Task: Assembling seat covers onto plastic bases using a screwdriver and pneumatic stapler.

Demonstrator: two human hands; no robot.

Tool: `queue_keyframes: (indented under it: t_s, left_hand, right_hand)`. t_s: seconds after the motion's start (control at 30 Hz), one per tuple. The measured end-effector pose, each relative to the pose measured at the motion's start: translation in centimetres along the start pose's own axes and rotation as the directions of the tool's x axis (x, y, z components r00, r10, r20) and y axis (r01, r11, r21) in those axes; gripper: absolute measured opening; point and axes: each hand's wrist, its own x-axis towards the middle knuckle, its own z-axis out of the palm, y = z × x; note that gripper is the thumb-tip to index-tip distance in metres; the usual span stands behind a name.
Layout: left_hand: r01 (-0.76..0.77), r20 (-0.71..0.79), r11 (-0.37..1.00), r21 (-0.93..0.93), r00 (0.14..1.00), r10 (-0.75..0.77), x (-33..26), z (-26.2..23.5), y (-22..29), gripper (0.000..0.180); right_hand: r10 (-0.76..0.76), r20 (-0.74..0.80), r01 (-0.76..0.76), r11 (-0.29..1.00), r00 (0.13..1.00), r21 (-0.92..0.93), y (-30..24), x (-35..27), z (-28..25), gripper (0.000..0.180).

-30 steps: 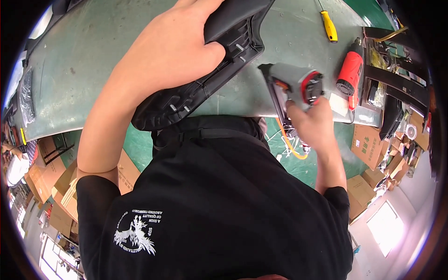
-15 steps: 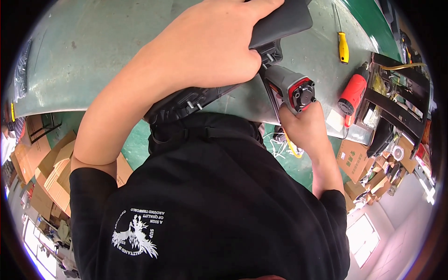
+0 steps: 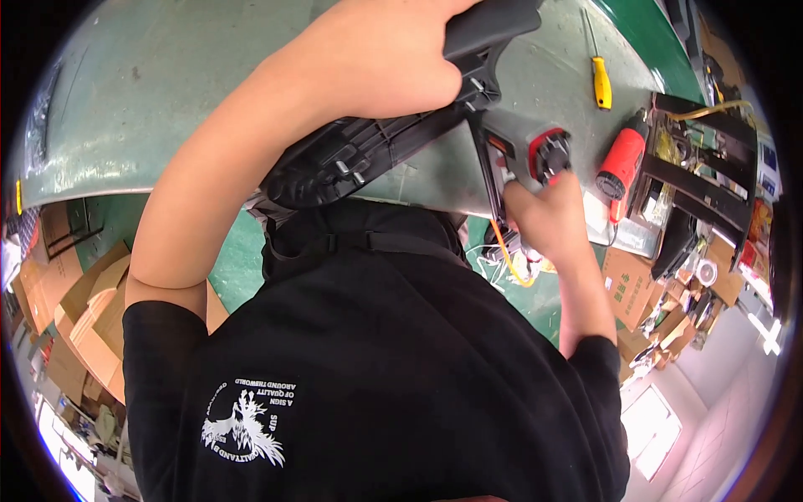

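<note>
My left hand (image 3: 401, 63) is closed on a long black molded plastic part (image 3: 376, 151), held at a slant over the near edge of the bench. The part's ribbed side with metal studs faces up, and its smooth flap (image 3: 502, 29) reaches beyond my hand. Some of my left fingers lie outside the top of the view. My right hand (image 3: 544, 213) is wrapped round the grip of a grey and black air stapler (image 3: 519, 146) with a yellow hose (image 3: 512, 263). The stapler's nose is close to the part's right end; whether they touch, I cannot tell.
On the bench (image 3: 176, 109) at right lie a yellow-handled screwdriver (image 3: 601, 84) and a red heat gun (image 3: 623, 159). Beside them stands a black rack (image 3: 703, 180) with odds and ends. Cardboard boxes (image 3: 92, 318) are on the floor at left, more (image 3: 631, 284) at right.
The black part has turned in my left hand, so more of its ribbed side shows. The stapler has shifted slightly and tipped, still in my right hand.
</note>
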Motion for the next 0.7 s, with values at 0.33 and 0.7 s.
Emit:
queue_keyframes:
  t_s: [0.33, 0.7]
  left_hand:
    - [-0.029, -0.036, 0.993, 0.118, 0.999, 0.033, -0.1, 1.3, 0.0, 0.079]
    - [-0.016, 0.051, 0.992, 0.122, 0.999, 0.01, -0.7, 0.0, 1.2, 0.081]
  right_hand:
    - [-0.149, -0.009, 0.148, 0.987, 0.989, -0.06, -1.1, -0.5, 2.2, 0.015]
    - [-0.052, 0.036, 0.056, 0.992, 0.998, -0.114, -1.5, -1.4, 1.6, 0.02]
